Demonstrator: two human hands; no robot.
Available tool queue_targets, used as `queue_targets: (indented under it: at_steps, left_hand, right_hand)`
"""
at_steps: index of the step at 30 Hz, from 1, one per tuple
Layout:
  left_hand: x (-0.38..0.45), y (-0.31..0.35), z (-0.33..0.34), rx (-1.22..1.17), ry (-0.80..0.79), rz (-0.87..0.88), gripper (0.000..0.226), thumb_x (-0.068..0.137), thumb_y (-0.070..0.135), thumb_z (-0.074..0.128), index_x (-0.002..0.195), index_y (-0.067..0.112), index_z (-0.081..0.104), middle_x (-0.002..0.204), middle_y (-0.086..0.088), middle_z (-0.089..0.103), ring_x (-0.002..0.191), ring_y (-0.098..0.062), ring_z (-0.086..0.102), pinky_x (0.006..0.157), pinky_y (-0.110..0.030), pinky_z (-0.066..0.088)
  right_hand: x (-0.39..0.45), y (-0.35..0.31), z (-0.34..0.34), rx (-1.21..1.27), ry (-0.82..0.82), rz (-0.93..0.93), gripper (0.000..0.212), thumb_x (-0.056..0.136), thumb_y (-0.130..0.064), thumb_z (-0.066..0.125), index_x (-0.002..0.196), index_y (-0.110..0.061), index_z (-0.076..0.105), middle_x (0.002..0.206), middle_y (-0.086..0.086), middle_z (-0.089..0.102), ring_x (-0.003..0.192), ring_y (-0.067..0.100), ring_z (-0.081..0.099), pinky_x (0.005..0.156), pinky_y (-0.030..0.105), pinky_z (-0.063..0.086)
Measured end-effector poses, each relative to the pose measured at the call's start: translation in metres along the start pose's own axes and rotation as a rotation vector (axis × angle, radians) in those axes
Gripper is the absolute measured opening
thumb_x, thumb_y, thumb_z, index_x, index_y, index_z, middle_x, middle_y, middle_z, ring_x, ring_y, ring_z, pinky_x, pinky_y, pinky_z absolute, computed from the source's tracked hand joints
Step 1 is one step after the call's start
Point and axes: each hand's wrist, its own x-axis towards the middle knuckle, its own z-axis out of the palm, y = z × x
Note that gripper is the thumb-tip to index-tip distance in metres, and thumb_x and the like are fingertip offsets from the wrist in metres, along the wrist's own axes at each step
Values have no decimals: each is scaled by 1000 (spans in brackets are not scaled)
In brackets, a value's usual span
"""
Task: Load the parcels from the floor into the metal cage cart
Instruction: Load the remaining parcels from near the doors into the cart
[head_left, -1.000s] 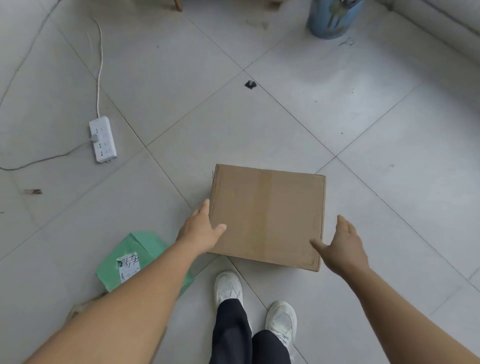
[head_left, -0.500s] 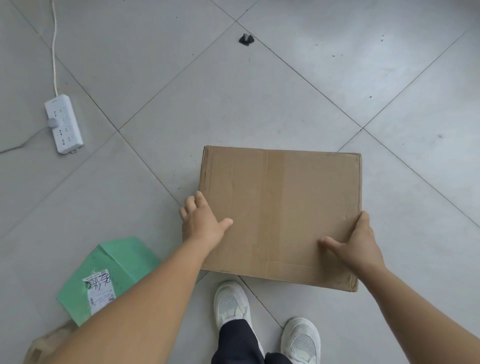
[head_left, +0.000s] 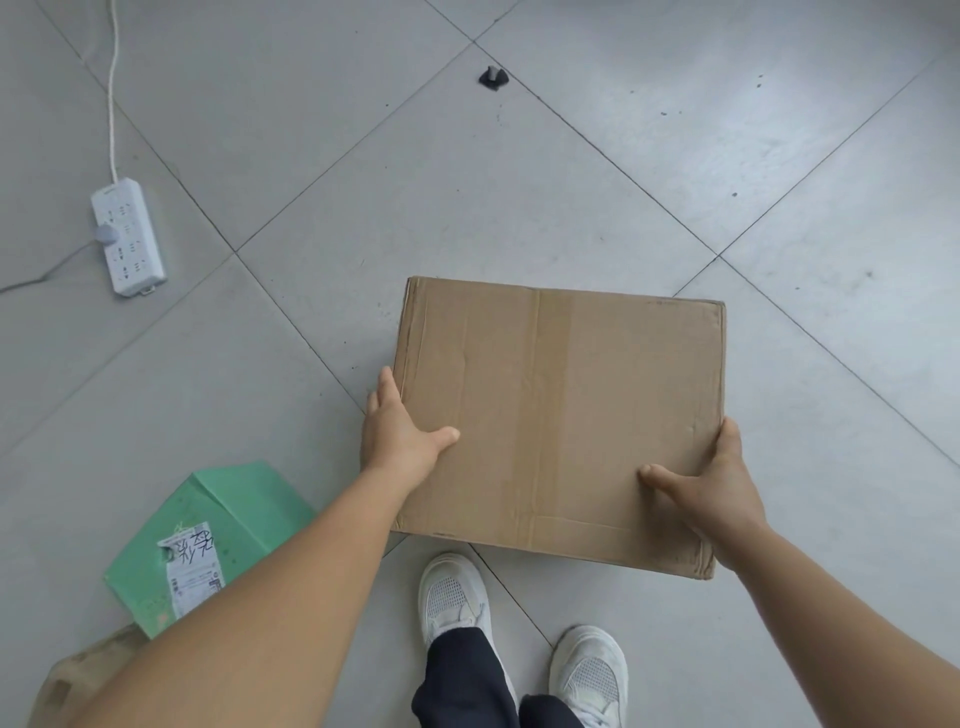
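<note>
A flat brown cardboard box (head_left: 561, 415), taped down the middle, is in front of my feet. My left hand (head_left: 397, 431) grips its left edge, thumb across the top and fingers down the side. My right hand (head_left: 714, 480) grips the right edge the same way, thumb lying on the top face. A green parcel (head_left: 218, 525) with a white shipping label lies on the floor at the lower left, partly hidden by my left forearm. The metal cage cart is out of view.
A white power strip (head_left: 127, 236) with its cord lies on the grey tiled floor (head_left: 467, 197) at the left. A small black object (head_left: 493, 78) sits on a tile joint farther ahead. A tan bag (head_left: 78, 680) peeks out at the bottom left. My white shoes (head_left: 454, 592) stand below the box.
Both hands have come in from beside the box and closed on its left and right edges. The box now looks larger and closer in view.
</note>
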Motion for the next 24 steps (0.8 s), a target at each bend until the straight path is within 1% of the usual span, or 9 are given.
queue_targets:
  at_steps: [5,11,14,17,19,24]
  left_hand:
    - [-51,8,-30,-67,20,22,109,73,25,82,155,25,9,156,0,21,139,-21,34,111,-35,32]
    - [-131,43,-92,-133,57,35,104,74,22,80,154,25,14,154,0,26,136,-22,37,108,-36,34]
    - [-174,71,-127,-162,81,95,103,76,21,79,154,25,13,153,1,27,135,-22,38,105,-35,36]
    - [-217,103,-164,-172,106,176,100,76,23,78,153,27,15,149,2,30,132,-22,41,103,-36,38]
    - [-236,119,-181,-169,123,217,100,76,24,78,153,27,15,149,1,30,132,-22,40,105,-38,39]
    - [-300,158,-222,-181,124,363,100,77,24,78,154,25,14,149,-1,30,133,-23,39,104,-36,36]
  right_hand:
    - [-41,-9,-36,28,21,-12,95,68,-32,85,141,-32,25,135,1,51,118,28,54,95,51,47]
    - [-114,-45,-107,52,45,-61,86,71,-31,83,138,-34,29,131,0,53,112,26,56,89,46,49]
    - [-155,-65,-149,84,69,-91,83,73,-30,82,136,-36,30,130,-2,53,109,24,56,84,42,47]
    - [-199,-81,-193,133,104,-113,83,71,-32,82,135,-39,29,129,-5,54,110,23,57,89,46,49]
    - [-220,-90,-213,160,116,-125,84,70,-33,82,135,-39,30,129,-6,54,111,23,58,91,48,49]
    - [-294,-99,-272,253,226,-156,85,71,-30,82,137,-36,30,128,-6,54,110,23,57,90,44,49]
